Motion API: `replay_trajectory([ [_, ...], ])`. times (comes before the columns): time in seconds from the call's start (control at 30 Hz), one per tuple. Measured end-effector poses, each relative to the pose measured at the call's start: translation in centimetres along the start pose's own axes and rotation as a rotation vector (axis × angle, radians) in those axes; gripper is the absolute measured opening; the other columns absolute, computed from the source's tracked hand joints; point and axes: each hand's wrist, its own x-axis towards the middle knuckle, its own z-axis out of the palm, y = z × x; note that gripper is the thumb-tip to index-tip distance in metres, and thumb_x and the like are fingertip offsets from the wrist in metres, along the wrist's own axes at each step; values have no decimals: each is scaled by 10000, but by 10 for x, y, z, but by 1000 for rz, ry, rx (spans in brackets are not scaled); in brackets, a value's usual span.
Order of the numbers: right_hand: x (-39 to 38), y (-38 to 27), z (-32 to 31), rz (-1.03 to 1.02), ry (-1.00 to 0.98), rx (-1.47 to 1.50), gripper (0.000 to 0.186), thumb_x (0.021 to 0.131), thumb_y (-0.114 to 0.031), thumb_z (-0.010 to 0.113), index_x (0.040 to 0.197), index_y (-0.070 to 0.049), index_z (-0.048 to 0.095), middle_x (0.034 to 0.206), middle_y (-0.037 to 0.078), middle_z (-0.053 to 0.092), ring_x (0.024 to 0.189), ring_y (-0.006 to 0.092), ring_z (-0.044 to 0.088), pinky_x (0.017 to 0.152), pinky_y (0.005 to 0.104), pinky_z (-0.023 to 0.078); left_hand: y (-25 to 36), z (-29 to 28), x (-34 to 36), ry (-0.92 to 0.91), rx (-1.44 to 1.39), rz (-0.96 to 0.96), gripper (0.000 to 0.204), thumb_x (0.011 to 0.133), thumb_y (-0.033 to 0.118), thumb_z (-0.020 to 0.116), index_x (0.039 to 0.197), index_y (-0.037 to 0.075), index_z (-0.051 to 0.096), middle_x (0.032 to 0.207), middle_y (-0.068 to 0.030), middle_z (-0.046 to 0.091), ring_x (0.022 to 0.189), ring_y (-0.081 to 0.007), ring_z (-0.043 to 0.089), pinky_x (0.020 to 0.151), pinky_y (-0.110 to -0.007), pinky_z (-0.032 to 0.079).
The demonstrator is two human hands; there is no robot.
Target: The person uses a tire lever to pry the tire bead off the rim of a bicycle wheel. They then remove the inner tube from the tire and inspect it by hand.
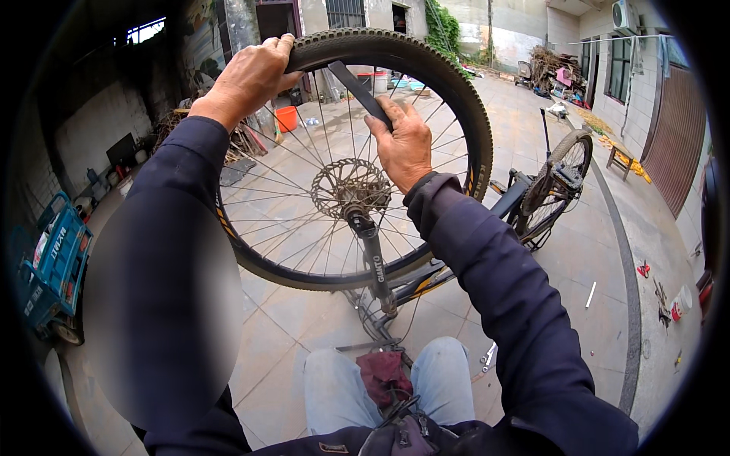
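Head camera view: the person's left hand point(255, 72) is curled over the upper left of a thick black knobbly bicycle tyre point(380, 44), fingers across the tread and thumb against the sidewall. Their right hand point(404, 140) pinches a flat black bar-shaped lever point(356, 90) between thumb and fingers, inside the ring of the wheel. Its far end slants up to the inner edge of the tyre near the top; from here I can't quite tell whether the tip is tucked under that edge or merely against it. The tyre sits around a thin-spoked wheel facing the person, with a toothed round metal brake disc point(322, 190) at its hub and a dark fork leg point(374, 258) running down from there. Behind, to the right, stands the bike's muddy rear wheel point(582, 156). A dark red cloth point(382, 374) lies between the person's knees, and silvery metal spanners point(489, 357) rest on the pale tiled floor point(289, 323) just beside the right knee.
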Motion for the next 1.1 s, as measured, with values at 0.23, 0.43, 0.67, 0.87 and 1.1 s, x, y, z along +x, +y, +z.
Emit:
replay_trajectory([
  [0.23, -6, 6, 25, 44, 61, 132, 307, 803, -155, 692, 1090, -61, 639, 838, 150, 578, 747, 309, 610, 672, 384, 491, 1, 1, 0, 15, -11, -13, 571, 835, 254, 678, 1245, -84, 470, 1011, -256, 614, 871, -366, 649, 786, -397, 532],
  [0.43, -4, -2, 39, 70, 78, 90, 314, 813, -147, 685, 1097, -24, 629, 855, 159, 576, 755, 319, 621, 673, 384, 501, 2, 3, -2, 24, -25, -46, 575, 834, 256, 678, 1250, -84, 470, 1020, -250, 616, 885, -365, 649, 795, -399, 532],
  [0.67, 1, 7, 36, -38, 93, 33, 283, 834, -161, 667, 1068, -7, 628, 891, 181, 598, 761, 345, 630, 671, 406, 506, 7, -3, -1, 7, -9, -44, 568, 834, 236, 678, 1249, -91, 469, 1038, -255, 617, 892, -346, 656, 814, -386, 535],
  [0.87, 5, -27, 38, 122, 32, 233, 331, 848, -177, 639, 1075, 63, 615, 925, 239, 643, 837, 382, 632, 774, 387, 502, 2, -1, 0, -9, -9, -17, 566, 827, 227, 684, 1246, -90, 474, 1024, -253, 622, 892, -345, 656, 806, -385, 531],
  [1.1, 3, -32, 26, 179, -39, 238, 383, 842, -180, 641, 1098, 102, 599, 972, 277, 642, 889, 382, 644, 803, 379, 501, 5, -2, 3, -18, -27, -39, 569, 827, 232, 681, 1246, -92, 473, 1052, -259, 611, 898, -362, 646, 818, -394, 524],
])
